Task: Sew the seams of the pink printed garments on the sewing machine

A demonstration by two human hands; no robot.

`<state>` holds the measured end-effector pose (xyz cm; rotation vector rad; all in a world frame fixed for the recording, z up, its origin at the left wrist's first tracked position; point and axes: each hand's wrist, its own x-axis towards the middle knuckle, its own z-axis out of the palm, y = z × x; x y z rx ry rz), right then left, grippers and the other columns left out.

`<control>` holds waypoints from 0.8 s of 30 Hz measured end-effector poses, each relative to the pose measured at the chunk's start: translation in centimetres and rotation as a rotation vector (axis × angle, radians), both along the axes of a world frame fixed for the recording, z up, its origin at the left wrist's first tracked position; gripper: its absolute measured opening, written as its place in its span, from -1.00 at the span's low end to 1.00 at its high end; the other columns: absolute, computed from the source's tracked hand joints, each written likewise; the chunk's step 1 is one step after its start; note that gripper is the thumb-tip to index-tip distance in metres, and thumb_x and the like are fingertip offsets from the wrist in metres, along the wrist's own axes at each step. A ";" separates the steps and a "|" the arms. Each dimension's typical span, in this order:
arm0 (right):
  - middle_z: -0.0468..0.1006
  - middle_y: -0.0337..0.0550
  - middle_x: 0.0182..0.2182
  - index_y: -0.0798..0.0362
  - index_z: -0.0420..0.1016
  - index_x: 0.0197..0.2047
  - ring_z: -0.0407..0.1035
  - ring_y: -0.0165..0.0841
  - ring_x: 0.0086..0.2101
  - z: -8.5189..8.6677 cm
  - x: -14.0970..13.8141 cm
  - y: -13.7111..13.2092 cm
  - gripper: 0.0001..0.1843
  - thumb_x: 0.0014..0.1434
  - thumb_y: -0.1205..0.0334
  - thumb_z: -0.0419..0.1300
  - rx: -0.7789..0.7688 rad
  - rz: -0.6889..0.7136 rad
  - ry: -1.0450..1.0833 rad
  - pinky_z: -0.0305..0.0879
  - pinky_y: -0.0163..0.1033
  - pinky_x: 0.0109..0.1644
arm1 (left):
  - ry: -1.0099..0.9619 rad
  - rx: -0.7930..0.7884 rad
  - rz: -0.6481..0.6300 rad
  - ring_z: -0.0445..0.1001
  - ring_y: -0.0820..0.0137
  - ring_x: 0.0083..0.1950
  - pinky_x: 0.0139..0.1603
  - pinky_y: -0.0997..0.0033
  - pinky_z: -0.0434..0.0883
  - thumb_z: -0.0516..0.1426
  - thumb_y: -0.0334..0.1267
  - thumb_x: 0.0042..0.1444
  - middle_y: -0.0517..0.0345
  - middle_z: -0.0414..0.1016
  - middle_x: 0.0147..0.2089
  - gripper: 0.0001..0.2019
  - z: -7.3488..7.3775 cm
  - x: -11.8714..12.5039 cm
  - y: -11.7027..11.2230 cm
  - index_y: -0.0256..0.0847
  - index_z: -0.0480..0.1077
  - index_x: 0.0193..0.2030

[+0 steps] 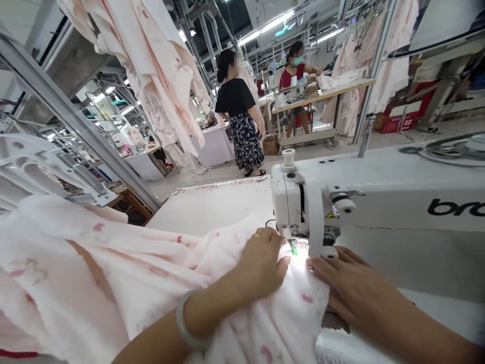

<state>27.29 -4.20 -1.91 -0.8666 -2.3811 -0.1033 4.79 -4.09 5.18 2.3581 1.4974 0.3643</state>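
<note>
A pale pink, plush-looking fabric [212,253] with small red and pink prints lies under the needle area of a white sewing machine [290,202]. My left hand [263,260], with a ring on a finger and a bangle at the wrist, is closed on the fabric just left of the lit presser foot [294,246]. On the other side, my right hand [341,283] grips the fabric's right edge near the foot. Its fingertips are partly hidden by the fabric and the machine head. The fabric spreads in folds to the left and toward me.
The white tabletop [212,207] extends behind the fabric. A white plastic hanger-like frame [49,169] stands at left beside a slanted metal post [79,121]. Pink garments [151,65] hang above. Farther back, one person [238,111] stands and another [293,76] works at a machine table.
</note>
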 end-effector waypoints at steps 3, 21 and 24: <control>0.57 -0.10 -0.29 0.01 0.42 -0.11 0.44 -0.16 -0.25 0.4 0.0 -0.1 -0.83 0.27 0.35 0.06 -0.041 0.002 -0.007 0.29 0.00 -0.02 | -0.061 0.098 -0.171 0.35 0.12 0.16 0.23 0.08 0.36 0.20 -0.04 0.29 -0.04 0.43 0.08 -0.66 0.1 -0.8 -4.2 -0.19 0.36 0.08; 0.51 -0.16 -0.33 0.00 0.34 -0.25 0.41 -0.22 -0.31 0.7 -0.4 0.0 -0.81 0.34 0.43 0.00 -0.052 0.083 0.002 0.27 -0.03 -0.07 | -0.118 -0.092 -0.133 0.48 0.25 0.10 0.17 0.25 0.40 0.07 -0.29 0.35 0.03 0.54 0.04 -0.78 3.1 -2.4 -5.6 -0.19 0.46 0.05; 0.54 -0.17 -0.33 0.00 0.39 -0.21 0.45 -0.24 -0.31 1.1 -0.8 0.0 -0.80 0.31 0.45 0.00 -0.026 0.097 -0.002 0.32 -0.04 -0.08 | -0.070 -0.051 -0.112 0.48 0.19 0.12 0.21 0.16 0.40 0.06 -0.20 0.40 -0.03 0.55 0.05 -0.76 1.3 -0.7 -3.0 -0.24 0.48 0.02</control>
